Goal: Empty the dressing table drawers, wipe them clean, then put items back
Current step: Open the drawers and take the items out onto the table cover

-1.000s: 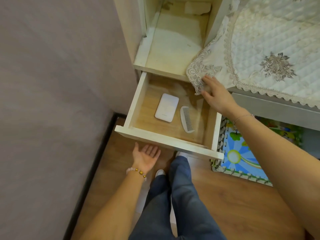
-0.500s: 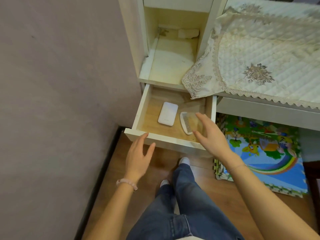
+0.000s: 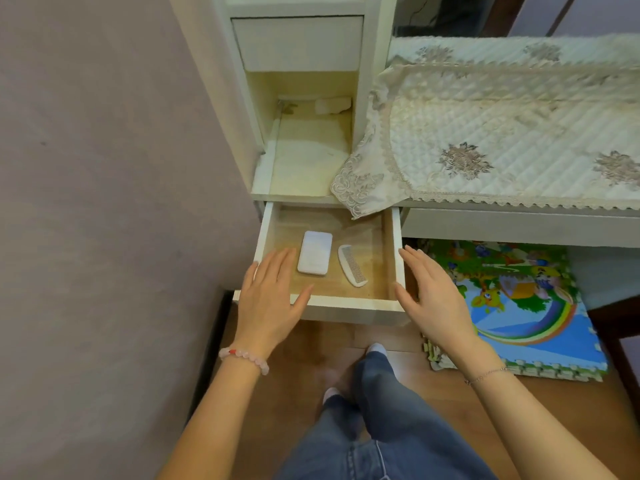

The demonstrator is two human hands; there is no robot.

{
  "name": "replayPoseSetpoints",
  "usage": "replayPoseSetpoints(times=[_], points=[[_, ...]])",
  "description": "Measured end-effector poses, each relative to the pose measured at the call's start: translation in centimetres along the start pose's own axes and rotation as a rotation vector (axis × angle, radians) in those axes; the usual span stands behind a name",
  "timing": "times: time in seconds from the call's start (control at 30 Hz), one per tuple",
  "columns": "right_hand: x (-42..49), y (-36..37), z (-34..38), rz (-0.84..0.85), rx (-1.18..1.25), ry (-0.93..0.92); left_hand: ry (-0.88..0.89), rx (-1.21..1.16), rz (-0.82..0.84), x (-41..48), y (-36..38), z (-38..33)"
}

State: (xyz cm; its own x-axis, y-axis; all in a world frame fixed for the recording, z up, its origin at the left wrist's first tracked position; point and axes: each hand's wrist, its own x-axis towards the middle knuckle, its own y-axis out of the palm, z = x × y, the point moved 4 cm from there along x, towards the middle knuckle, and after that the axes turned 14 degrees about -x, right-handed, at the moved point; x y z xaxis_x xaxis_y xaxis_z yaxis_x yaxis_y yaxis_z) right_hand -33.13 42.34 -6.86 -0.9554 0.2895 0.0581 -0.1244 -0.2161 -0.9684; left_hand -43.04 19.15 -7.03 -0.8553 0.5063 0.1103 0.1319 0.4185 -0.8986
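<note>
In the head view, the lowest drawer (image 3: pixel 346 308) of the dressing table is seen pulled out at the centre of the frame, so that its wooden bottom is laid open from above. Two things are left inside it and the emptying is judged not yet begun here: a flat white rectangular case (image 3: pixel 314 252) lying left of centre, and a white comb (image 3: pixel 351 265) just beside it on the right, apart from it, teeth turned toward the right wall. The left hand (image 3: pixel 268 296) is held over the drawer's front left corner with fingers straight and spread, grasping nothing; whether the rim is touched cannot be told. The right hand (image 3: pixel 429 292) is held just outside the right wall, palm turned inward, likewise released and empty. The drawer is thus flanked on both sides, which suggests that it is about to be steadied or its contents reached for. A corner of the lace-edged quilted cover (image 3: pixel 485 133), spread over the tabletop at upper right, hangs down over the drawer's back right corner and may need to be kept clear. Above the drawer an open shelf compartment (image 3: pixel 308 157) is seen, and a colourful play mat (image 3: pixel 512 299) lies on the floor at lower right
</note>
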Motion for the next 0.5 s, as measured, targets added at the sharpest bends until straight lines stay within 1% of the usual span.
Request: replayPoseSetpoints(times=[0.23, 0.5], points=[[-0.2, -1.9, -4.9, -0.056, -0.029, 0.129, 0.133, -0.005, 0.064, 4.7, 1.9, -5.2], [0.3, -2.6, -13.6, -0.065, -0.019, 0.288, 0.309, 0.02, 0.191, 11.8, 6.5, -13.8]])
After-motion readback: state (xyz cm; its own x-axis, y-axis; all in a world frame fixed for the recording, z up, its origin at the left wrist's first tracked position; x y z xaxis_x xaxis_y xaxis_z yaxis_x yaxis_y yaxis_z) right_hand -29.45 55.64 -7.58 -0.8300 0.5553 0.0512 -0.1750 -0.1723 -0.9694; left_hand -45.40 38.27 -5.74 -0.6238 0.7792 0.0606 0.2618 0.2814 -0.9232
